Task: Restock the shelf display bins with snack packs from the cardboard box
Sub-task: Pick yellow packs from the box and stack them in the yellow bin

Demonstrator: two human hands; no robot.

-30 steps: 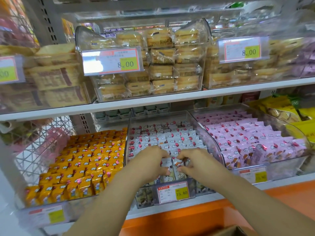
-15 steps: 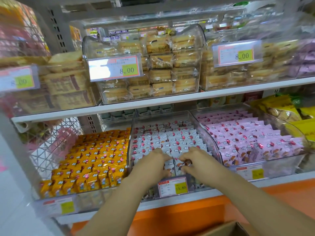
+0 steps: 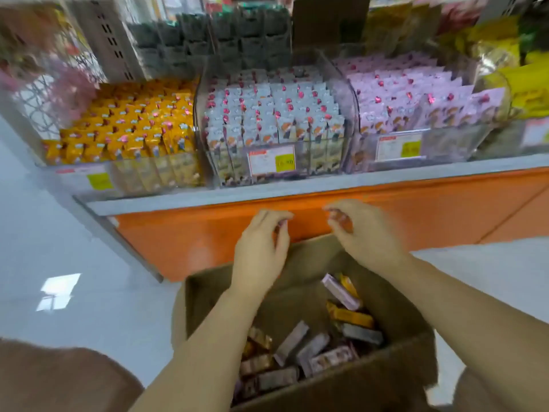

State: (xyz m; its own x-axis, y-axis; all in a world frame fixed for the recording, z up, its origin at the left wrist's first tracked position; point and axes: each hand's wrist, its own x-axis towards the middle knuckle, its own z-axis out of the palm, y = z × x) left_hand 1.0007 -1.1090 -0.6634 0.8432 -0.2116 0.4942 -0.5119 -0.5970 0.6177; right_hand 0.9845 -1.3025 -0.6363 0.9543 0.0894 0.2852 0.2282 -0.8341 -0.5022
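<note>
Glossy white floor (image 3: 89,248), orange shelf base (image 3: 178,233) just beyond cardboard box (image 3: 386,376). Box: matte brown, open-topped, loose foil snack packs (image 3: 312,349) inside. Over its far edge: your left hand (image 3: 261,248) & right hand (image 3: 365,233), fingers loosely curled, empty. Clear curved plastic bins (image 3: 352,114) sit above and beyond the box.

One cardboard box (image 3: 371,379) holds roughly a dozen loose snack packs (image 3: 341,292), too blurred for an exact count. Two hands are above its far edge, the left hand (image 3: 261,251) and the right hand (image 3: 365,233). Beyond the box are three clear bins: orange-pack bin (image 3: 142,176), white-pack bin (image 3: 323,156) and pink-pack bin (image 3: 445,144), each with one price tag (image 3: 271,160).
</note>
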